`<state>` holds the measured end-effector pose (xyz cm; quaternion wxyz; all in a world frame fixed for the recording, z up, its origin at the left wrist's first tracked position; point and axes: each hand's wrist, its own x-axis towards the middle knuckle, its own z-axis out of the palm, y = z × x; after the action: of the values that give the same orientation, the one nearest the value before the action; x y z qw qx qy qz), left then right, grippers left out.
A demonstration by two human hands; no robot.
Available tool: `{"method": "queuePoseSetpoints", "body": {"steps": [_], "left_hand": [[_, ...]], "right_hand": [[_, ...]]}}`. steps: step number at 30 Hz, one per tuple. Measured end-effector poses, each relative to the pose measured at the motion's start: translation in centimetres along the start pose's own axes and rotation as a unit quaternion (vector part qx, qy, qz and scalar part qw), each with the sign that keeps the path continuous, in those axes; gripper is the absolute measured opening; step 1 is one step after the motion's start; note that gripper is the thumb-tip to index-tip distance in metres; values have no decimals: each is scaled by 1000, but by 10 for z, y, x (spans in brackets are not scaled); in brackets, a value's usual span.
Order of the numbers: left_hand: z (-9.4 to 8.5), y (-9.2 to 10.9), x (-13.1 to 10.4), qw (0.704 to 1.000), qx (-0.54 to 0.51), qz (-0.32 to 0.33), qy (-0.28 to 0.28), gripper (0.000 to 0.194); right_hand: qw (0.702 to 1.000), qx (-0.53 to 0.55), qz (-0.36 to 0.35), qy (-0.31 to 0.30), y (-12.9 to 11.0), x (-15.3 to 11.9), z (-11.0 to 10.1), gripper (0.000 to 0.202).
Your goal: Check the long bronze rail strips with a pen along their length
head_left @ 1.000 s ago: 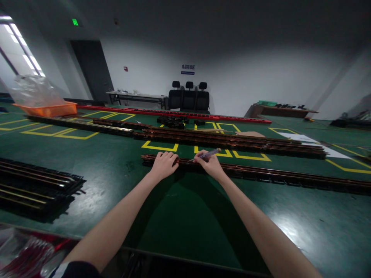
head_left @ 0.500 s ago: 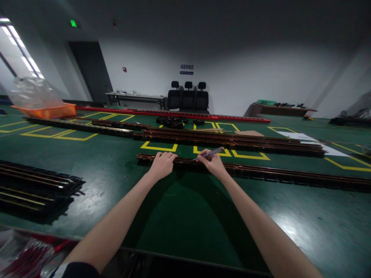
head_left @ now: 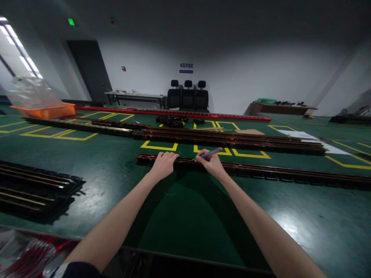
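A long dark strip assembly with copper-coloured rods (head_left: 278, 172) lies across the green table in front of me. My left hand (head_left: 164, 165) is closed over it near its left end, fingers bent across the top. To the right, my right hand (head_left: 211, 164) grips a slim screwdriver with a clear handle (head_left: 213, 152) between thumb and fingers. The handle slants up to the right. Its thin tip points down left and meets the strip between my two hands; the exact contact spot is too small to make out.
More dark rod strips (head_left: 232, 139) lie behind, and a stack of strips (head_left: 31, 189) is at the left. An orange tray (head_left: 49, 111) holds clear plastic bags. White paper (head_left: 333, 148) lies at the right, and a long red rail (head_left: 226, 116) runs along the back.
The view has shifted very slightly. Both hands stay at the same places on the strip, and the screwdriver's handle has moved a touch to the left.
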<state>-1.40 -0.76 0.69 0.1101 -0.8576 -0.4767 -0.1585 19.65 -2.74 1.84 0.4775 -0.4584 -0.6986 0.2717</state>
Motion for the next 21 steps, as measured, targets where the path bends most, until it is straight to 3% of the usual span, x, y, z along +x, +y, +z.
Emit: {"method": "queuePoseSetpoints", "body": {"steps": [21], "left_hand": [[-4,-1,1,1000,-1,-14,-17,46]], "right_hand": [[1000,15,10,-13,-10,-1,-2,6]]}}
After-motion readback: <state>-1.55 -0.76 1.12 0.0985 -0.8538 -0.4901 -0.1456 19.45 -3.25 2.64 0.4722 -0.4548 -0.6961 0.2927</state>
